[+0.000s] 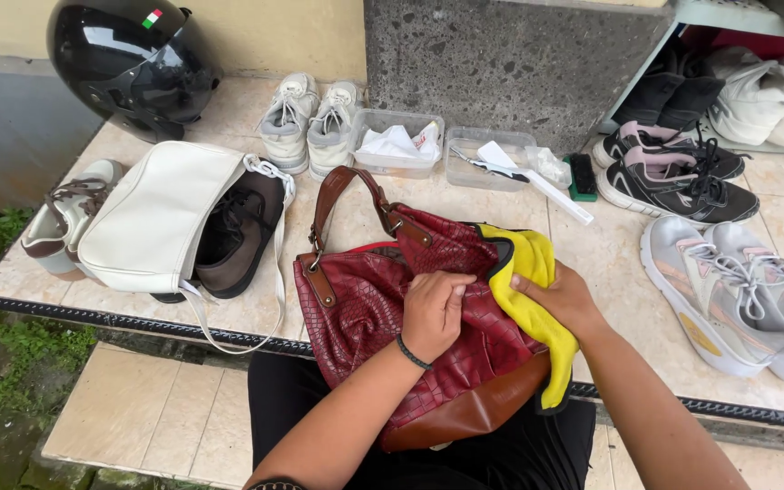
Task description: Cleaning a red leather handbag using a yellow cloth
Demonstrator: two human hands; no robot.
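Wiping down a red woven-leather handbag with a yellow cloth

The red handbag [383, 318] leans from the person's lap onto the edge of the tiled ledge [610, 281]. The left hand [433, 313] lies flat on its side, fingers together, steadying it; the right hand [563, 298] has its fingers clamped on the yellow cloth [528, 281], pressed to the bag's right edge. The wiping looks midway; the next pass calls for a firm hold while the cloth moves across. A white bag [151, 218], a black helmet [133, 63] and sneakers [737, 290] sit around.

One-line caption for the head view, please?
Left hand steadies red handbag while right hand presses yellow cloth against it.
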